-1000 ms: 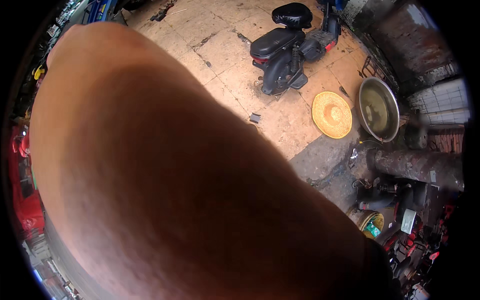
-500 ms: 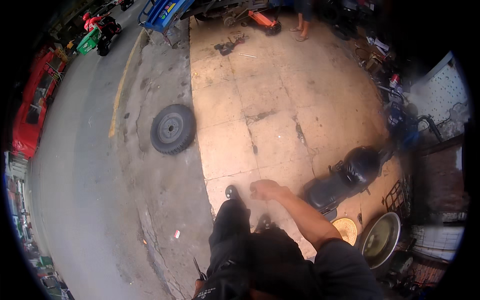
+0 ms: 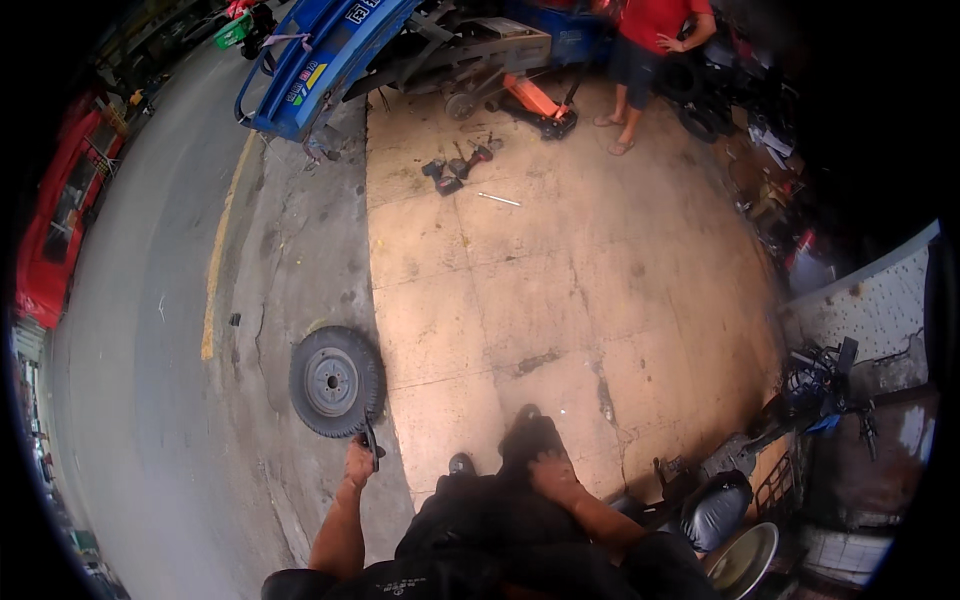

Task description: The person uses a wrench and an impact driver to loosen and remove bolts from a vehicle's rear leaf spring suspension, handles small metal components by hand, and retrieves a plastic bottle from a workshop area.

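My left hand (image 3: pixel 360 461) is closed around a slim dark hand tool (image 3: pixel 372 440), whose exact kind I cannot make out. The tool stands up beside the lower right rim of a wheel with a black treaded tyre (image 3: pixel 369 366) and a grey steel hub (image 3: pixel 331 381). That wheel lies flat on the grey concrete, just left of the tan paved floor; whether the tool touches it I cannot tell. My right hand (image 3: pixel 553 474) rests with fingers apart against my dark trouser leg, near the knee, and holds nothing.
Ahead, an orange floor jack (image 3: pixel 535 97) stands by a blue vehicle (image 3: pixel 325 60). Power tools (image 3: pixel 455 170) and a pale rod (image 3: pixel 499 199) lie on the paving. A person in red (image 3: pixel 655 40) stands beyond. A motorcycle (image 3: pixel 715 505) and metal basin (image 3: pixel 745 562) are right; the road is left.
I have moved forward, so the wheel now sits nearer. My left hand has come into view with the tool. My right hand has gone from mid-air to my leg.
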Demonstrator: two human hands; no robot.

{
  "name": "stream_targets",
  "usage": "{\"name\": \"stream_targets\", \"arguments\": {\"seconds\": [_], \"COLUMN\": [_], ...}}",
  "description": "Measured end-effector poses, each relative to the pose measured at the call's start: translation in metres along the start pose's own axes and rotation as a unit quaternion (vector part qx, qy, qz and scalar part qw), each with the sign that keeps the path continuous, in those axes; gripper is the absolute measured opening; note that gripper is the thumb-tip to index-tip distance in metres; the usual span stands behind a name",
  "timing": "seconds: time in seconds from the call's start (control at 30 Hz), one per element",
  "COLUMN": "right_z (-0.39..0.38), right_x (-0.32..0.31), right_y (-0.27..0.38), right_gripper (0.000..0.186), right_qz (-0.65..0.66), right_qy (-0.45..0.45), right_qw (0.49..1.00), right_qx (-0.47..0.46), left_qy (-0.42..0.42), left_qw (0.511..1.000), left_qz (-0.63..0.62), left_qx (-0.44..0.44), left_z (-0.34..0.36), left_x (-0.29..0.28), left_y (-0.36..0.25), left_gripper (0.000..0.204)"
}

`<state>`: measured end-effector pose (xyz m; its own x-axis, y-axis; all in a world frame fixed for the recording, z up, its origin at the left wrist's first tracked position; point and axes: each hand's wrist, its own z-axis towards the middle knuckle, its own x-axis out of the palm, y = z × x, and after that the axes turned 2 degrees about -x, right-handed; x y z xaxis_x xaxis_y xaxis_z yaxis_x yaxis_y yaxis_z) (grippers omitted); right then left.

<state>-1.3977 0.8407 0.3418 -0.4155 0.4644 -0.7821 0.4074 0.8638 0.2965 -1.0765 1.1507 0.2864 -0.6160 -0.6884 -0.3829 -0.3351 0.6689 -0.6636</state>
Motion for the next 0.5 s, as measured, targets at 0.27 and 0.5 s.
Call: {"name": "stream_targets", "arguments": {"seconds": [0.27,0.5], "right_z": [0.169,0.286], "right_x": [-0.213,-0.414], "right_y": [-0.141,-0.306], "right_gripper": [0.025,0.021], "right_qz": [0.148,0.154], "right_qy": [0.058,0.151], "right_qw": [0.987,0.976], "right_qx": [0.013,-0.034], "left_qy": [-0.021,0.045], "left_qw": [0.948,0.948], "left_qz": [0.318,0.309], "left_qx": [0.025,-0.066], "left_z": [0.162,0.248], "left_x": [0.124,0.213], "left_y": [-0.261,-0.394], "left_gripper": [0.051,0.051]}}
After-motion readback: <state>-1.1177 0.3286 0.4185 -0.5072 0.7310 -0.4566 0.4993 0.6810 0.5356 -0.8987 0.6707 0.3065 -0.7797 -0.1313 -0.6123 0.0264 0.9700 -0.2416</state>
